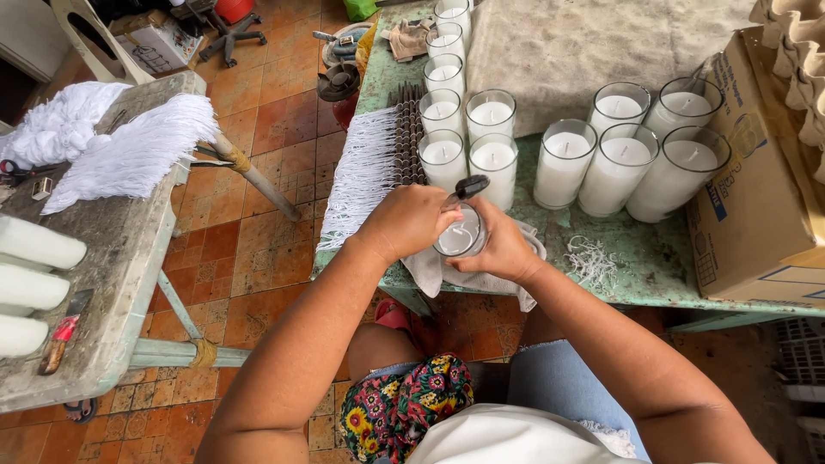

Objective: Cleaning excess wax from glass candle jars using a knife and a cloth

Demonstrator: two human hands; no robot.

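Nearest the camera, the person's lap shows a floral cloth [404, 404] and a pale garment, cut off by the lower edge. Just above it, both hands meet over the front edge of the green worktop [653, 275]. The right hand [503, 251] is wrapped around a glass candle jar [462, 236], steadying it from the side and beneath, tilted so its open mouth faces the camera. The left hand [411, 219] is closed around a dark-handled tool [468, 187] whose tip reaches into the jar; the tip itself is hidden behind the fingers and glass, so what it touches cannot be made out. A grey rag [447, 273] lies under the hands, probably to catch scrapings. White shavings [593, 260] lie scattered just to the right.

Beyond the hands stand filled candle jars [494, 159] in a double row running away from the person, with a second cluster of larger ones [619, 167] to the right, grouped close as though set aside together. A fringe of white wick strings [365, 176] hangs over the worktop's left edge. A cardboard box [756, 189] sits at the right, partly out of frame.

Across the tiled floor [258, 215], a second grey table [112, 249] carries bare white candles [34, 275], cut off at the left, a red-handled knife [62, 333] and more white string bundles [129, 155].
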